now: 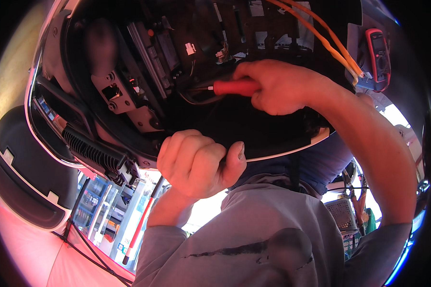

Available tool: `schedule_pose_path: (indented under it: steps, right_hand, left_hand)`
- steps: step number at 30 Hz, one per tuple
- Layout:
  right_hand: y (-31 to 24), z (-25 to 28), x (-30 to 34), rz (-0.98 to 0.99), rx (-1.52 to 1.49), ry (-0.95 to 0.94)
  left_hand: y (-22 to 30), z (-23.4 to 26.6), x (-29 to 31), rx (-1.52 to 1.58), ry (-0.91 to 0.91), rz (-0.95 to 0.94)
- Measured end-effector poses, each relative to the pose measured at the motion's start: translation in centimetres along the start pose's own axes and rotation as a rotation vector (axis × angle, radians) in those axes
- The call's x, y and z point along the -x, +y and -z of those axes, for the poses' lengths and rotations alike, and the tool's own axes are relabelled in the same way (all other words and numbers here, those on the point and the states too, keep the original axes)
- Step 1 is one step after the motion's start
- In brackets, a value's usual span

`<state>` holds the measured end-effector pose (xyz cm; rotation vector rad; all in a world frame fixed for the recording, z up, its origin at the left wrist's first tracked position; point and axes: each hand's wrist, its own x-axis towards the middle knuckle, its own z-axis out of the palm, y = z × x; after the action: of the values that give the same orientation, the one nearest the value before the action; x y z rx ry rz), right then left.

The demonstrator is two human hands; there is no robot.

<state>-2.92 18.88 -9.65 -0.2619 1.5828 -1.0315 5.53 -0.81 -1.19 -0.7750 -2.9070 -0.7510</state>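
Note:
My right hand (285, 88) reaches into a dark open housing (254, 126) and is closed around a red-handled screwdriver (235, 87). Its index finger stretches forward above the handle. The thin shaft points left toward the metal parts inside, and its tip is lost in shadow. At the near edge my left hand (192, 162) curls its fingers over the housing's rim (285, 152), with the thumb sticking up. A white plug connector (190, 48) on thin wires lies deeper inside, beyond the screwdriver. Left of it is a metal bracket (117, 93) with bolts.
Thick orange cables (321, 36) run in from the top right. A red-and-black multimeter (379, 56) lies at the far right. On the left are a black ribbed part (88, 146) and a dark padded seat back (33, 167). A grey perforated basket (341, 215) stands lower right.

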Motion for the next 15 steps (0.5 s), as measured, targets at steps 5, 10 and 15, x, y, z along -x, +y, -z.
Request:
schedule_pose_path:
  steps: [5, 10, 15]
  right_hand:
    - [0.04, 0.14, -0.13, 0.005, 0.012, -0.019]
    - [0.19, 0.21, -0.18, 0.025, -0.009, -0.033]
    - [-0.36, 0.28, -0.77, -0.169, -0.192, -0.134]
  left_hand:
    - [-0.02, -0.02, 0.03, -0.005, -0.005, -0.005]
    - [-0.04, -0.14, 0.11, -0.004, -0.002, -0.007]
    - [-0.01, -0.19, 0.10, 0.006, 0.009, 0.000]
